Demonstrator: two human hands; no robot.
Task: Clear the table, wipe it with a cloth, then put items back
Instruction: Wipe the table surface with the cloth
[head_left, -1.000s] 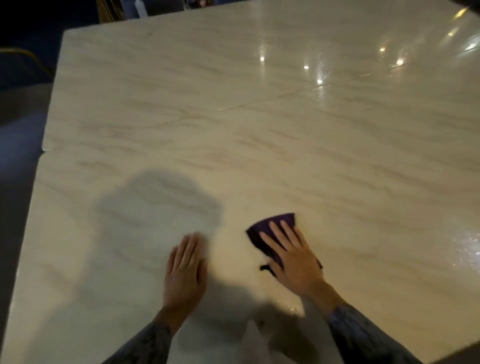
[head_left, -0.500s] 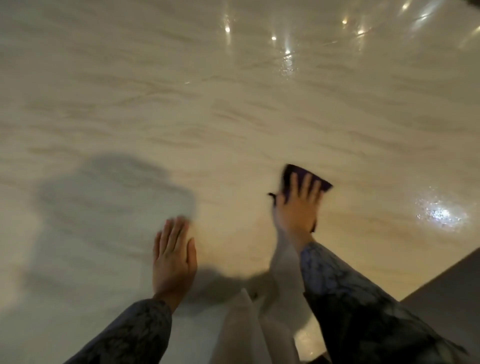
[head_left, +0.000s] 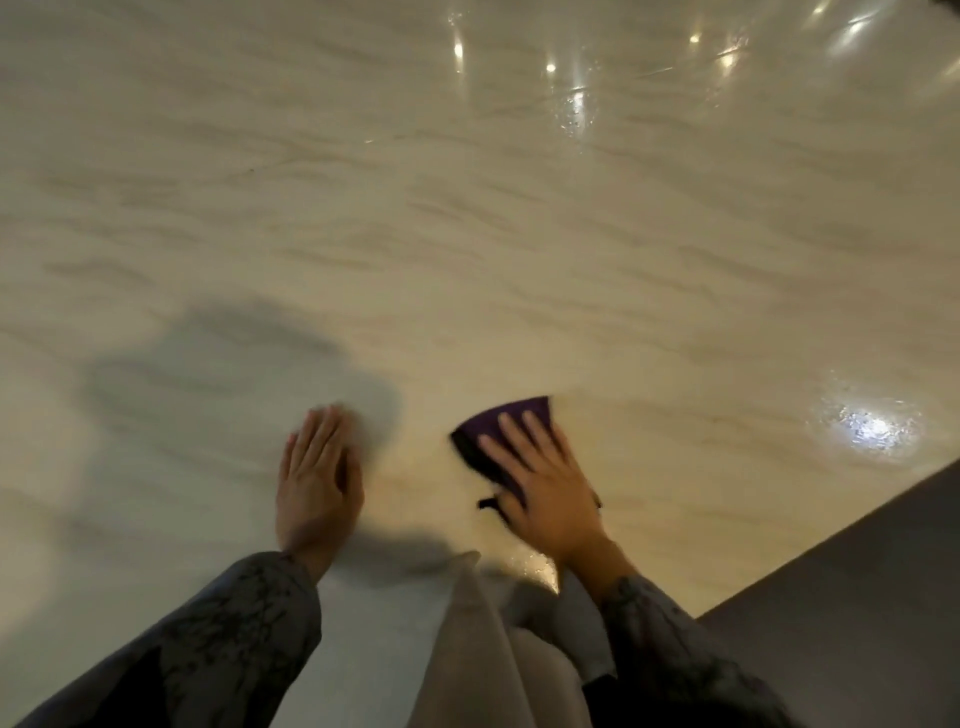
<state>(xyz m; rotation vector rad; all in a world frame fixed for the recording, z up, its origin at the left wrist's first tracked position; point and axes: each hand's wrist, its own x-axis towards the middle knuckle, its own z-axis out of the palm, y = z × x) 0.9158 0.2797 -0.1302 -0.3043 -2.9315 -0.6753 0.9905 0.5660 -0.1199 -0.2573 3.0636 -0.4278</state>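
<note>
A pale marble-patterned table (head_left: 467, 234) fills nearly the whole head view, its glossy top veined with grey-brown streaks. The right hand (head_left: 550, 483) lies at about 5 o'clock from the middle of the frame, palm down with the fingers (head_left: 511, 434) straight and spread, pressing flat on a folded dark purple cloth (head_left: 511, 413). The cloth sits on the tabletop under that hand; its far edge pokes out beyond the fingertips toward 12 o'clock, and a small dark corner sticks out at the thumb side, toward 9 o'clock of the hand. The left hand (head_left: 317, 478) rests at about 7 o'clock from the frame's middle, also palm down and flat on the bare tabletop, fingers straight and close together, holding nothing. The two hands are near each other but apart, with a strip of table between them. Both wrists run into grey patterned sleeves (head_left: 234, 623) that come up from the lower edge. A soft shadow (head_left: 234, 374) falls on the table beyond the left hand, toward 10 o'clock. Bright light reflections (head_left: 872, 428) glint on the surface at 3 o'clock of the right hand, and smaller ones at the top right, near 1 o'clock. At the lower right corner the table's edge cuts diagonally against a dark grey floor (head_left: 857, 597)
</note>
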